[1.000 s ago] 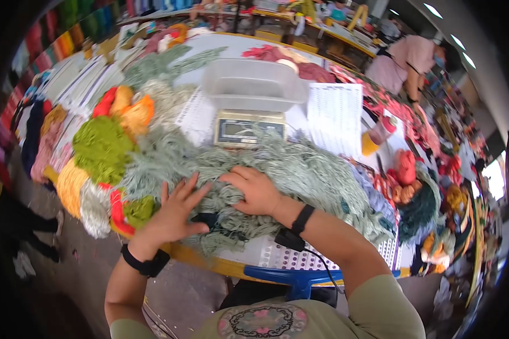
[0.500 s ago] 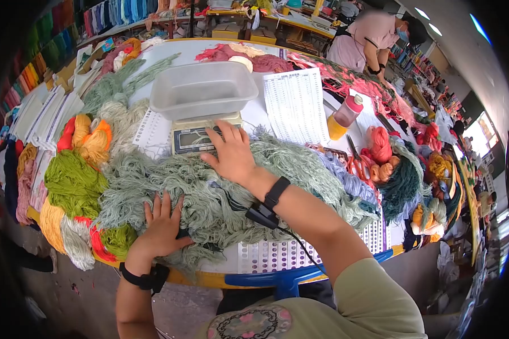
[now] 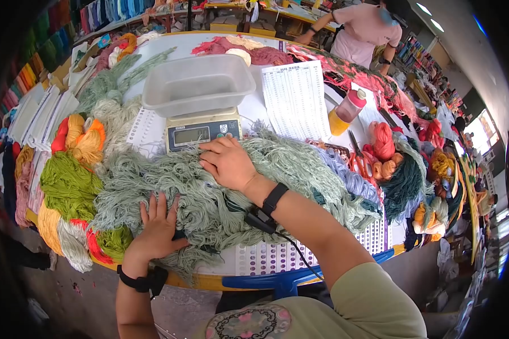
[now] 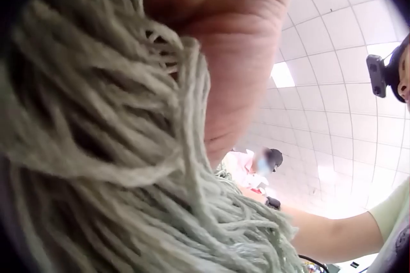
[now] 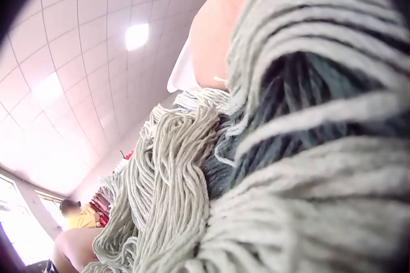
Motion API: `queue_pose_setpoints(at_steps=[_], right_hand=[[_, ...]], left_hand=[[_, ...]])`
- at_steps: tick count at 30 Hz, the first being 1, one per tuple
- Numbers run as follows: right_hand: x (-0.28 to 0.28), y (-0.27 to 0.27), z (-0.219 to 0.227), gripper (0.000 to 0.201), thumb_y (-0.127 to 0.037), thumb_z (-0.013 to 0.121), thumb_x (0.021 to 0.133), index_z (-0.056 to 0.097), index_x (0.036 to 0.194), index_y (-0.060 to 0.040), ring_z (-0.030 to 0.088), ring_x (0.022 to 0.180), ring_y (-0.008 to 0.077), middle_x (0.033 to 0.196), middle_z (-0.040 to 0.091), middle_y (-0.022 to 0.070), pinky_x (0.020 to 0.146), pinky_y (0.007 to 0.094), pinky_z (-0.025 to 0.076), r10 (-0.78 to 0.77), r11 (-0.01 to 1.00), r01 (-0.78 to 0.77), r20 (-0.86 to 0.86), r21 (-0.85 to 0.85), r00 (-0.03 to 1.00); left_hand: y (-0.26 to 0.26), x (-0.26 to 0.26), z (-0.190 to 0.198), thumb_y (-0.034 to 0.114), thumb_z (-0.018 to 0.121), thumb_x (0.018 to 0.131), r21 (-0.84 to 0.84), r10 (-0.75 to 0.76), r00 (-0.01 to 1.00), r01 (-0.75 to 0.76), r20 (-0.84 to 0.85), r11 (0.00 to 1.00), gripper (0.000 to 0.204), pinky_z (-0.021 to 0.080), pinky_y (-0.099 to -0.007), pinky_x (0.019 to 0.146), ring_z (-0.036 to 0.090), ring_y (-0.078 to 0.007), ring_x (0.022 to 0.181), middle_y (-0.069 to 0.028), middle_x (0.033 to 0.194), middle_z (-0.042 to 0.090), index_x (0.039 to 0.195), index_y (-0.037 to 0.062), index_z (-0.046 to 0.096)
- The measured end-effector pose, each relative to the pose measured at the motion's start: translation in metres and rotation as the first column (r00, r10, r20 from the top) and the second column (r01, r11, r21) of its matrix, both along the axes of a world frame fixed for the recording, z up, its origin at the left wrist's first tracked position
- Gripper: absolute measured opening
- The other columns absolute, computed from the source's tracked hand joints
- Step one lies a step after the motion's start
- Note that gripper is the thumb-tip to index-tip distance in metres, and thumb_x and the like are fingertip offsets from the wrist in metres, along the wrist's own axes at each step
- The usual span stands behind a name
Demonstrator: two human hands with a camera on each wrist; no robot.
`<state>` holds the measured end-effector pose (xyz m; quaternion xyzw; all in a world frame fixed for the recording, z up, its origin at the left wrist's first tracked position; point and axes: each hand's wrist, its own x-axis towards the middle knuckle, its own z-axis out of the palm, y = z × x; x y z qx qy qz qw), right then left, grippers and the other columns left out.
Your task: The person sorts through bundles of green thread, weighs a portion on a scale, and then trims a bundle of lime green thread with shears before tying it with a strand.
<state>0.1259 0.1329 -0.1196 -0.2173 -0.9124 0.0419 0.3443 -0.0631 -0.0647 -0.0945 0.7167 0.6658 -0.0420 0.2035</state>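
A wide heap of grey-green yarn [image 3: 181, 186] lies across the table front, with darker green strands in it. My left hand [image 3: 157, 230] rests on its lower left part, fingers spread and straight. My right hand [image 3: 229, 163] is over the upper edge, its fingertips at the buttons of a scale [image 3: 197, 134] with a display. On the scale stands a translucent plastic tub [image 3: 198, 87]. In the left wrist view, yarn [image 4: 109, 126] lies against the left palm [image 4: 237, 62]. The right wrist view has yarn [image 5: 173, 183] below part of the right hand [image 5: 214, 36].
Green yarn [image 3: 68, 183] and orange yarn [image 3: 88, 141] lie left. Printed paper [image 3: 294, 101], a bottle [image 3: 346, 112], red scissors [image 3: 360, 163] and a purple-grey skein [image 3: 350, 179] are at the right. A person in pink [image 3: 364, 34] stands beyond the table. A blue chair back [image 3: 283, 282] is at the near edge.
Over the last second my right hand has moved from the middle of the heap up to the scale, then drawn slightly back off its display. The left hand stays on the yarn. The other person has straightened up.
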Motion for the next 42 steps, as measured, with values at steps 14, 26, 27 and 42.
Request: queue_pose_setpoints(at_steps=[14,26,27,42], right_hand=[[-0.001,0.0,0.001,0.015,-0.022,0.062,0.087,0.069,0.088,-0.0082,0.056,0.099,0.0229,0.109,0.065,-0.0002,0.094,0.0396,0.044,-0.024,1.0,0.024,0.008,0.007,1.0],[-0.004,0.0,-0.003,0.01,-0.016,0.064,0.082,0.066,0.079,-0.0073,0.061,0.09,0.026,0.101,0.069,0.0021,0.082,0.0393,0.05,-0.107,0.993,0.111,-0.077,0.05,0.991],[-0.005,0.0,-0.002,0.009,-0.015,0.064,0.082,0.066,0.078,-0.0074,0.061,0.089,0.0263,0.1,0.068,0.0025,0.081,0.0393,0.05,-0.143,0.987,0.15,-0.09,0.066,0.986],[-0.008,0.001,-0.008,0.01,-0.016,0.064,0.08,0.064,0.083,-0.0067,0.058,0.098,0.0305,0.119,0.061,0.0097,0.085,0.0409,0.048,-0.398,0.915,0.402,-0.071,0.043,0.914]], left_hand=[[-0.001,0.0,-0.001,0.045,0.074,0.073,0.034,-0.001,1.0,0.001,0.006,0.999,0.112,-0.005,-0.0649,0.109,0.0,-0.0563,0.139,-0.0405,0.149,0.005,0.151,0.0018,0.007],[-0.004,0.001,0.001,0.041,0.075,0.073,0.089,0.018,0.999,-0.021,0.031,0.996,0.107,0.001,-0.0646,0.11,0.004,-0.0556,0.139,-0.0382,0.149,0.009,0.152,0.0059,0.01],[-0.004,0.001,0.001,0.04,0.075,0.073,0.094,0.014,0.999,-0.016,0.03,0.995,0.107,0.001,-0.0647,0.11,0.004,-0.0555,0.139,-0.038,0.149,0.009,0.152,0.006,0.011],[-0.007,0.001,0.0,0.045,0.075,0.074,0.139,0.011,0.999,-0.016,0.034,0.99,0.106,0.001,-0.0638,0.111,0.004,-0.0535,0.14,-0.0362,0.15,0.009,0.152,0.0074,0.014]])
